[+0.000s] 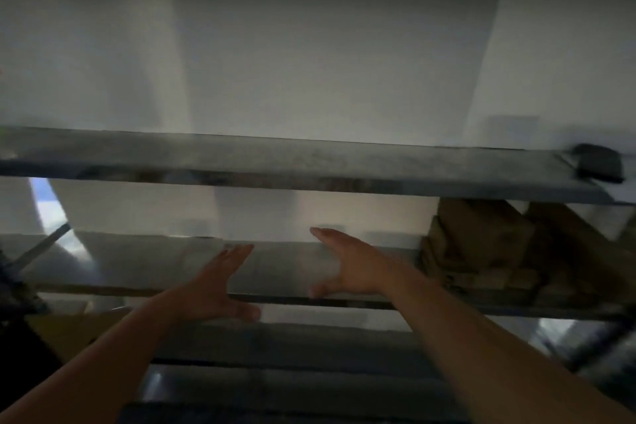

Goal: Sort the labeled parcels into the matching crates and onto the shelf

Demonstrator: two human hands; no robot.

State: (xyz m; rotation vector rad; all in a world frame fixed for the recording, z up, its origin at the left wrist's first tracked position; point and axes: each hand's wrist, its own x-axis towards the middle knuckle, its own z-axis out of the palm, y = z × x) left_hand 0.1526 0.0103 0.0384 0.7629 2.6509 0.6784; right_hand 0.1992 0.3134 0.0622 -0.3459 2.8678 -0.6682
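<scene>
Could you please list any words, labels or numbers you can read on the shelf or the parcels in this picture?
None can be read: the frame is dark and motion-blurred.
Brown parcels at the right of the middle shelf: any labels are too blurred to read.
Dark object on the upper shelf: no text legible.

The shelf (292,162) is showing as a grey metal rack with several flat boards running across the blurred view, one above another. Brown cardboard parcels (481,248) are sitting crowded together at the right end of the middle board, under the upper one; they seem to be leaning against each other, though blur is hiding their labels. The rest of that board is lying bare.
</scene>
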